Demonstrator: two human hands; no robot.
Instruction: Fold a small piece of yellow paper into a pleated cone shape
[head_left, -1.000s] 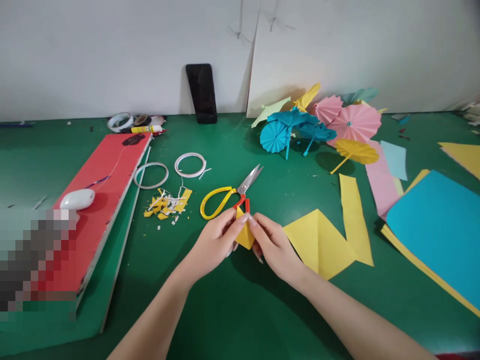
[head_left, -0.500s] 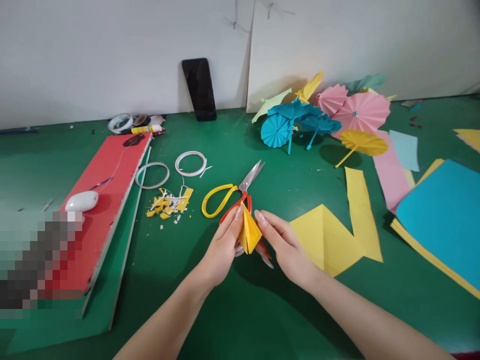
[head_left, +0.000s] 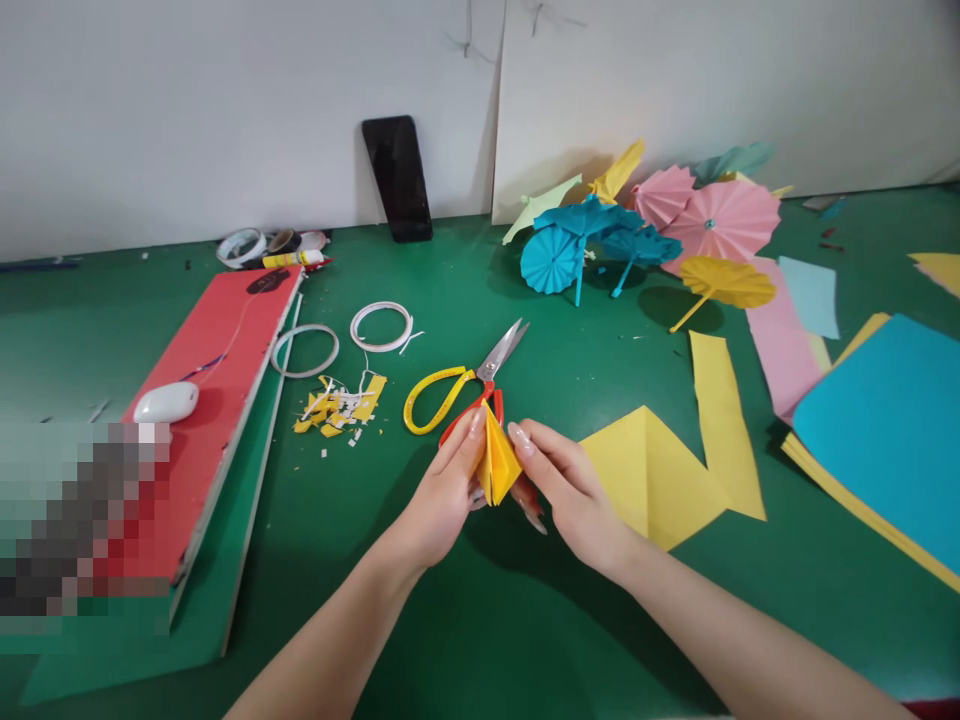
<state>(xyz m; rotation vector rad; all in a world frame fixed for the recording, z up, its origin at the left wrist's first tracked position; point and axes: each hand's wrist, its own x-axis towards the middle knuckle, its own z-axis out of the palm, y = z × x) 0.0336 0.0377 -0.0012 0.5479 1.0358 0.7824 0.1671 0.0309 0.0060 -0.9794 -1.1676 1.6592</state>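
A small folded yellow paper piece [head_left: 496,465] stands on edge between both hands, just above the green table [head_left: 480,620]. My left hand [head_left: 442,490] pinches its left side with fingers closed. From the right, my right hand [head_left: 570,490] grips the other side, fingers closed on it. Scissors with yellow and red handles [head_left: 465,385] lie right behind the hands, blades pointing away to the right. A cut yellow paper sheet [head_left: 675,460] lies flat beside my right hand.
Finished paper umbrellas [head_left: 645,235] in blue, pink and yellow are heaped at the back right. Blue, yellow and pink sheets [head_left: 885,430] are stacked at the right. Left lie a red board [head_left: 217,380], a white mouse [head_left: 166,402], tape rings [head_left: 381,326], paper scraps [head_left: 339,408] and a phone [head_left: 397,178].
The folded yellow piece went from a flat triangle held at fingertips to fanned-open folds on edge. The view shifted slightly. Little has changed in the last half second.
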